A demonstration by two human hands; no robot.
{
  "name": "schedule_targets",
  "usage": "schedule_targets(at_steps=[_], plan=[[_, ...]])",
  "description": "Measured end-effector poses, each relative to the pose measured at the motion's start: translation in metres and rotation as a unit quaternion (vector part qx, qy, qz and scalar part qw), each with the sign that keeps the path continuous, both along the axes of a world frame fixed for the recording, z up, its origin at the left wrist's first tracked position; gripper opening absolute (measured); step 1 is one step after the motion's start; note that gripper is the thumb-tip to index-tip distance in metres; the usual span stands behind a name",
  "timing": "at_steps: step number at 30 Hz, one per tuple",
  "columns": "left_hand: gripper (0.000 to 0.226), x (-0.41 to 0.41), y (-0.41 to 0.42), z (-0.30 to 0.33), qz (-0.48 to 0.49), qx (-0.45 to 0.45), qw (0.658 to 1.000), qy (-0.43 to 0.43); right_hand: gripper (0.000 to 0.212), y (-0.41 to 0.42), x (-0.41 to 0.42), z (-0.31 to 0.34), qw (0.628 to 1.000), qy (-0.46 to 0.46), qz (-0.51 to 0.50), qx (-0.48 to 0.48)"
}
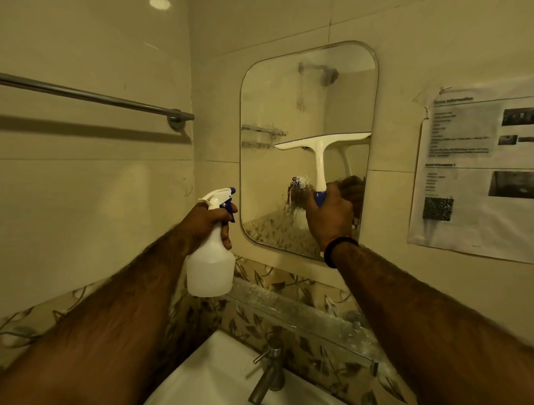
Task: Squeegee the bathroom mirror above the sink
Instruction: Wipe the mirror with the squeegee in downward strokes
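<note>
Dim, yellow-green light is filling the room, coming from a ceiling lamp [159,3] that is glaring white at the top edge. The towel bar [95,96] is casting a thick, soft shadow on the wall [72,188] below it. The mirror [291,95] is looking hazy and streaked, blurring its reflections. The paper [474,173] is reading as smeared, illegible print. Wide-angle distortion is bending the tile lines and stretching both forearms toward the corners, where focus is softening.
</note>
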State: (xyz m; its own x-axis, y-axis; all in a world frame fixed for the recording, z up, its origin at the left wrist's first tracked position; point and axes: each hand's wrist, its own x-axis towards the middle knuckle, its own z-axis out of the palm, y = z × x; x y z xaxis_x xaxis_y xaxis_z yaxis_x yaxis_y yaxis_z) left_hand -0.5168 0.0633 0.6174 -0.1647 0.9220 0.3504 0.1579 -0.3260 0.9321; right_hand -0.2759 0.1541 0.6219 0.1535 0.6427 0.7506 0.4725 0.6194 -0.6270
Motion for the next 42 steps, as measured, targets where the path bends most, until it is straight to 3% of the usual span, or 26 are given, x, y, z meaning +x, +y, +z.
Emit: schedule_targets(at_steps=[19, 27, 32, 42], plan=[[0.029, -0.001, 0.013, 0.015, 0.002, 0.037, 0.999, 0.000, 0.038, 0.009, -0.019, 0.009, 1.000, 0.001, 0.009, 0.002], [0.024, 0.007, 0.025, 0.055, -0.001, 0.076, 0.997, 0.008, 0.045, 0.018, -0.047, 0.057, 0.999, 0.008, 0.033, 0.013], [0.025, 0.003, 0.042, 0.052, 0.002, 0.077, 0.997, 0.013, 0.031, 0.031, -0.065, 0.103, 0.997, 0.041, 0.063, 0.031], [0.028, 0.007, 0.061, 0.041, -0.001, 0.061, 0.998, -0.003, 0.039, 0.054, -0.072, 0.155, 0.994, 0.049, 0.054, 0.081]])
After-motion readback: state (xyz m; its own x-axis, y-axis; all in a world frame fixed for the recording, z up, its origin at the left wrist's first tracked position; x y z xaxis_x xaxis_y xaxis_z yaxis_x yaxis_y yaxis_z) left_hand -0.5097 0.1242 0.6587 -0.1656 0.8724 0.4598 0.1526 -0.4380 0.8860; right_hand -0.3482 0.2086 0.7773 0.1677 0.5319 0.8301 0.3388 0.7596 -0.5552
